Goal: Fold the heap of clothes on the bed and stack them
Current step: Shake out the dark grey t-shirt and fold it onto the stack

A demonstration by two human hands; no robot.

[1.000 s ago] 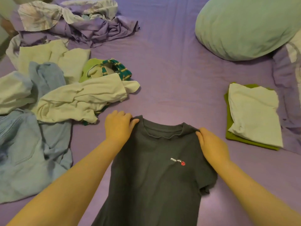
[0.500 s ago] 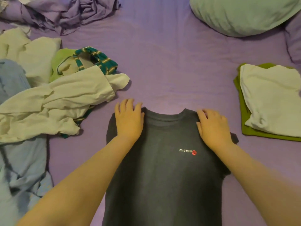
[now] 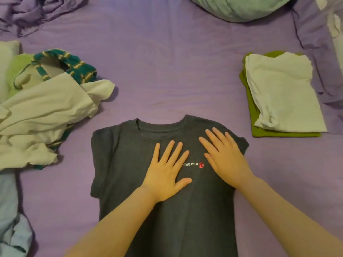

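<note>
pale green pillow [image 3: 239,7] far ahead of the hands, on purple sheet [image 3: 167,62]; crumpled purple bedding [image 3: 37,13] far ahead-left.

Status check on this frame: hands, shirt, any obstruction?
Left hand and right hand flat, open on dark T-shirt. Shirt spread, unfolded. Folded stack right, heap left; neither touches it.

Dark grey T-shirt [image 3: 118,164] flat, front up
</note>
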